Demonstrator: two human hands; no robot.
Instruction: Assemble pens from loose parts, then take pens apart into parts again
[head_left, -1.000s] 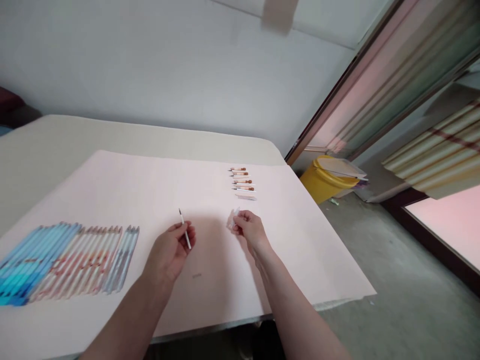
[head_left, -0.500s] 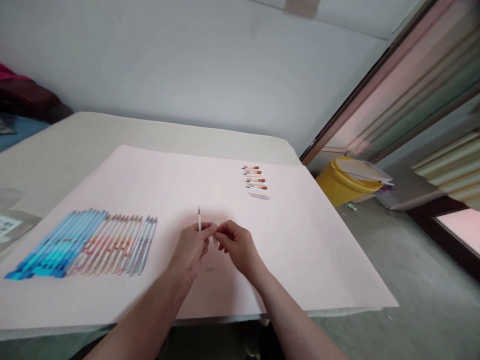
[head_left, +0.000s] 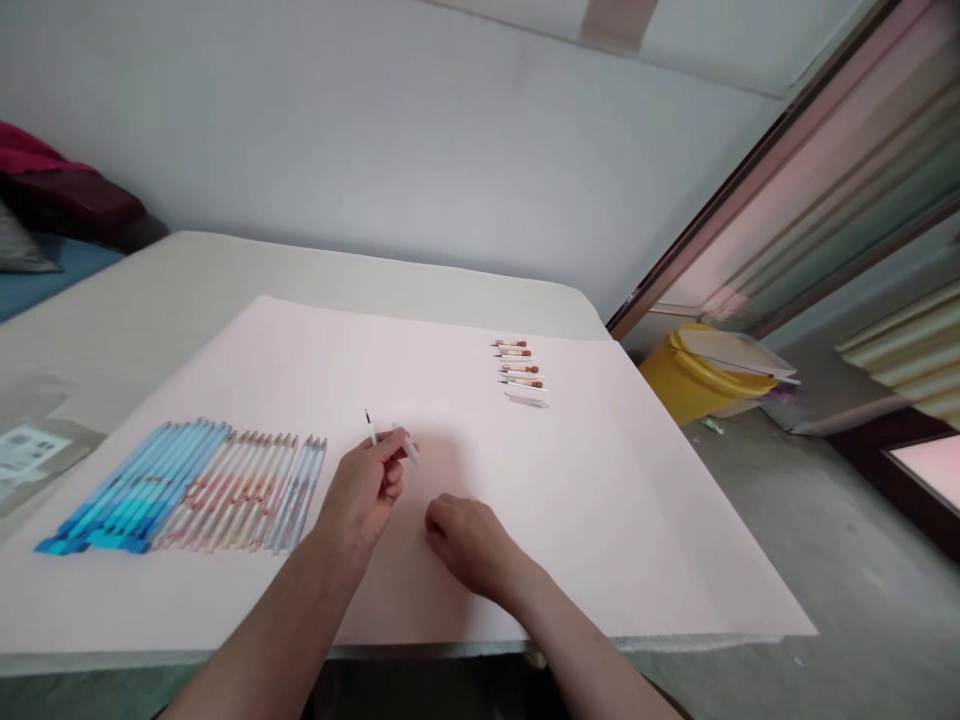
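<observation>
My left hand (head_left: 369,482) is closed above the pink sheet, fingers pinched together. It grips a white pen refill (head_left: 370,430), whose dark tip points up and away, and a short translucent pen part (head_left: 409,446) that sticks out past the fingertips on the right. Lower and to the right, my right hand (head_left: 469,540) rests near the sheet with its fingers curled under. Whatever those fingers hold, if anything, is hidden. To the left lies a row of blue pens (head_left: 150,480), then orange-and-clear pens (head_left: 236,490) and a few greyish pens (head_left: 300,490).
At the far right of the pink sheet (head_left: 637,560), several brown-ended pen parts and white refills (head_left: 521,370) lie in a column, with a clear pen piece (head_left: 527,400) nearest. A yellow bucket (head_left: 682,380) stands on the floor to the right. The wall rises behind the table.
My right hand has left the pen part and dropped toward me, over where a small piece lay. My left hand has moved slightly left and up, still holding the refill and the translucent part.
</observation>
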